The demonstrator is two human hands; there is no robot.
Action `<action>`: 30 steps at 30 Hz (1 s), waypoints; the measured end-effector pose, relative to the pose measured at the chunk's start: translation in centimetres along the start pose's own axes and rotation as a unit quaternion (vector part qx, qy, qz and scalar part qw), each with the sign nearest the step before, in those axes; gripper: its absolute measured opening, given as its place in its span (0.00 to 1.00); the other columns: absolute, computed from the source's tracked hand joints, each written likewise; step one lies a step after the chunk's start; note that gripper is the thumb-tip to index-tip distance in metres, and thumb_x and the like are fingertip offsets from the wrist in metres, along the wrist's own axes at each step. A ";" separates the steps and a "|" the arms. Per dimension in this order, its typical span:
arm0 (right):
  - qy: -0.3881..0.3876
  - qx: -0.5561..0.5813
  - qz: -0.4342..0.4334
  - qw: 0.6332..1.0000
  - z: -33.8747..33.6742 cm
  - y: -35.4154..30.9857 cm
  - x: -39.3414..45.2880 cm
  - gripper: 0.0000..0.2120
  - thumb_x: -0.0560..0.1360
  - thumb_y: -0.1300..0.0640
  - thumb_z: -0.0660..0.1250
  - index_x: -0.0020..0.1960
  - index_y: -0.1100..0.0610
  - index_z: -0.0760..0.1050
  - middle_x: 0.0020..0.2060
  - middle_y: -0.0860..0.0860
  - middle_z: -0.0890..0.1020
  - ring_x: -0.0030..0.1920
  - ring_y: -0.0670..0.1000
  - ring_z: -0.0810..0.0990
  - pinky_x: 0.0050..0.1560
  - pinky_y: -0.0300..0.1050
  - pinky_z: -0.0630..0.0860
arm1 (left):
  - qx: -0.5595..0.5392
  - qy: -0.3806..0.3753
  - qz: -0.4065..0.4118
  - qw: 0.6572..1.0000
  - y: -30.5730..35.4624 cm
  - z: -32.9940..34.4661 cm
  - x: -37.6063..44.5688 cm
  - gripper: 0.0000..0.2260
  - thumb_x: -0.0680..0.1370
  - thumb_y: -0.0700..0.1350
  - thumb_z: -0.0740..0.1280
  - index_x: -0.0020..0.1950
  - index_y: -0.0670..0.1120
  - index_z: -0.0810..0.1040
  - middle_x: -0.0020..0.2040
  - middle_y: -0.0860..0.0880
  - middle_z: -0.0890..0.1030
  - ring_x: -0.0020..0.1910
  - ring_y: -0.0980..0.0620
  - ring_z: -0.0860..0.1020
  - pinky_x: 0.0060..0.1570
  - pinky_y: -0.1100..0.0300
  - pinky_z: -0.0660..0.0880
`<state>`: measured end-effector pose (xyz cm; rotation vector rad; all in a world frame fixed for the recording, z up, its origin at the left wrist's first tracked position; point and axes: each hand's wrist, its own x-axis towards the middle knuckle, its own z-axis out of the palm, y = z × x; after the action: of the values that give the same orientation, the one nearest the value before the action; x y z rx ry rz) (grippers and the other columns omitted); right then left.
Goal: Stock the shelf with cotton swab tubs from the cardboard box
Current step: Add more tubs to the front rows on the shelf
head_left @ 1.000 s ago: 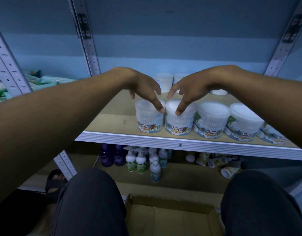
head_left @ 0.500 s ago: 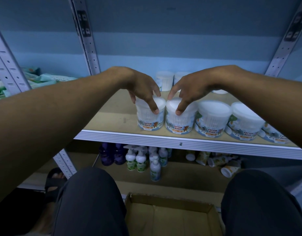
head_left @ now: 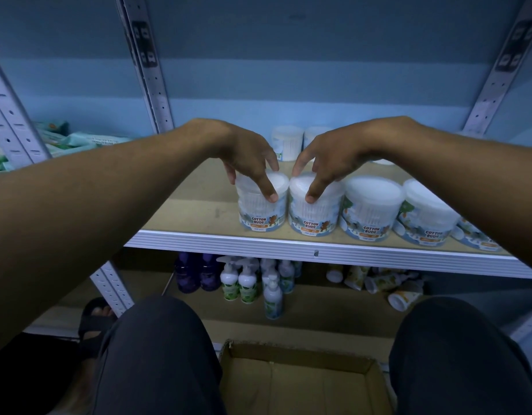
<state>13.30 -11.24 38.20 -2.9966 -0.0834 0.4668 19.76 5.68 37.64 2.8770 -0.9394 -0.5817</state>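
Observation:
Several clear cotton swab tubs with white lids stand in a row along the front of the wooden shelf (head_left: 198, 205). My left hand (head_left: 248, 158) grips the lid of the leftmost tub (head_left: 261, 211) from above. My right hand (head_left: 330, 158) grips the second tub (head_left: 314, 217) the same way. Further right stand two more tubs (head_left: 371, 217) (head_left: 426, 223). Two other tubs (head_left: 287, 142) stand at the back of the shelf. The open cardboard box (head_left: 303, 384) lies on the floor between my knees, its visible bottom bare.
Perforated metal uprights (head_left: 144, 64) frame the shelf bay. Green packets (head_left: 88, 139) lie on the neighbouring shelf at the left. On the lower shelf stand pump bottles (head_left: 246, 283) and purple bottles (head_left: 195, 274), with toppled tubes (head_left: 384, 283) to the right. A sandalled foot (head_left: 95, 316) rests at lower left.
Both hands have settled lower onto the lids of the two leftmost tubs, which have shifted slightly back from the shelf edge.

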 end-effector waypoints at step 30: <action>0.114 0.001 0.185 0.976 0.3 23.4 -6.2 0.23 0.76 0.41 0.66 0.70 0.41 0.70 0.71 0.48 0.71 0.67 0.53 0.72 0.66 0.46 0.69 | 0.026 0.150 0.155 0.976 16.2 -2.3 13.1 0.31 0.71 0.65 0.70 0.72 0.58 0.69 0.67 0.58 0.74 0.64 0.53 0.73 0.60 0.58 0.69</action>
<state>8.21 -34.88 37.08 -3.0416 0.4999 0.1470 21.27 -15.22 38.15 2.6714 -1.3237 -0.0956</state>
